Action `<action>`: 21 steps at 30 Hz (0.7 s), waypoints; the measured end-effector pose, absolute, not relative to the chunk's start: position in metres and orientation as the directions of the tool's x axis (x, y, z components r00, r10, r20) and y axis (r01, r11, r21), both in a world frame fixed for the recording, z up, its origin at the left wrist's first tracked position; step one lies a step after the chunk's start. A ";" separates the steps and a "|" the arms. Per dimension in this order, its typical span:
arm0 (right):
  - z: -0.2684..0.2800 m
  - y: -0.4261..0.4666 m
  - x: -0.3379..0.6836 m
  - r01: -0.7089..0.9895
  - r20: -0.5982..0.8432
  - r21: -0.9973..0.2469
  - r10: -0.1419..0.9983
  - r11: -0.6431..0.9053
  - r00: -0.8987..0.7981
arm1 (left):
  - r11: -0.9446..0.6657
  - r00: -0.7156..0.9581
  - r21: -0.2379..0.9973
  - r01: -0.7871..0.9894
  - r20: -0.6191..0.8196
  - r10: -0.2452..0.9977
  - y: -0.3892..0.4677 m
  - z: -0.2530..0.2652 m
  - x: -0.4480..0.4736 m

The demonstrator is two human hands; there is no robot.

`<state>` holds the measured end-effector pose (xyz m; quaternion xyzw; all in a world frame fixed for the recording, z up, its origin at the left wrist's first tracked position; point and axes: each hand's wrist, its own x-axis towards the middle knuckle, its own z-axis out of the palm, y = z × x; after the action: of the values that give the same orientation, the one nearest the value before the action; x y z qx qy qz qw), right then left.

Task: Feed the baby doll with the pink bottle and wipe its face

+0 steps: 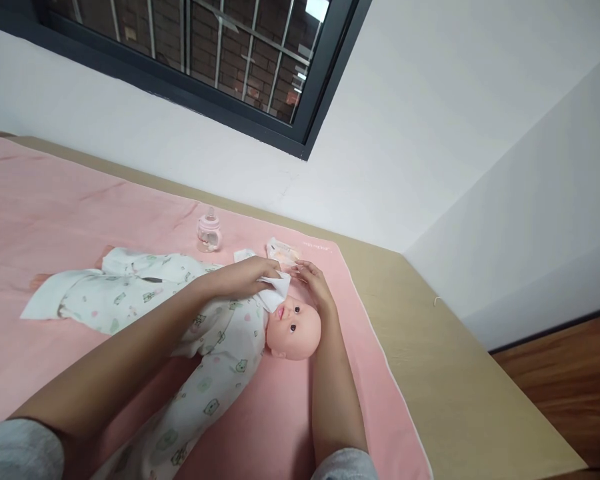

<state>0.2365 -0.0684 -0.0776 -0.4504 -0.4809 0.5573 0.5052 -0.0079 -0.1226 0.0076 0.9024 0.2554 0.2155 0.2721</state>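
Note:
A baby doll (pixel 294 330) lies on its back on a pink mat, dressed in a white outfit (pixel 215 327) with green and pink prints. My left hand (pixel 250 275) reaches across its chest, fingers closed on a white tissue (pixel 279 291) next to the doll's chin and mouth. Beyond the doll's head is my right hand (pixel 316 283), its fingers apart and bent toward the tissue; I see nothing held in it. Just past my fingertips lies a small soft plastic packet (pixel 281 251).
A pink-capped baby bottle (pixel 209 231) stands upright beyond the doll's body. The pink mat (pixel 275 413) covers much of a wooden surface (pixel 445 393), whose bare edge shows at right. A white wall and a dark-framed window (pixel 300 137) rise behind.

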 end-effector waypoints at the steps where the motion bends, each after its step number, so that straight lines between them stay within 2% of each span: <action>1: -0.086 -0.067 0.236 -0.172 -0.054 -0.983 0.995 -0.069 -0.087 | -0.731 0.780 0.592 0.341 0.255 0.571 -0.122 0.006 -0.006; 4: -0.106 -0.062 0.235 -0.264 -0.135 -0.952 0.987 -0.153 -0.086 | -0.747 0.790 0.577 0.330 0.263 0.553 -0.121 0.003 -0.002; 7: -0.117 -0.058 0.236 -0.317 -0.135 -0.937 0.989 -0.149 -0.064 | -0.751 0.794 0.565 0.341 0.255 0.552 -0.119 0.000 -0.002; 14: -0.122 -0.055 0.241 -0.332 -0.109 -0.935 0.992 -0.125 -0.068 | -0.720 0.774 0.564 0.404 0.209 0.598 -0.120 0.004 -0.010; 21: -0.125 -0.052 0.242 -0.345 -0.118 -0.930 0.992 -0.128 -0.051 | -0.766 0.822 0.515 0.386 0.185 0.539 -0.125 0.009 -0.009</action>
<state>0.2423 -0.0521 -0.1251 -0.4266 -0.3790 0.6182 0.5406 -0.0089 -0.1245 0.0085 0.9253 0.2498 0.1630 0.2341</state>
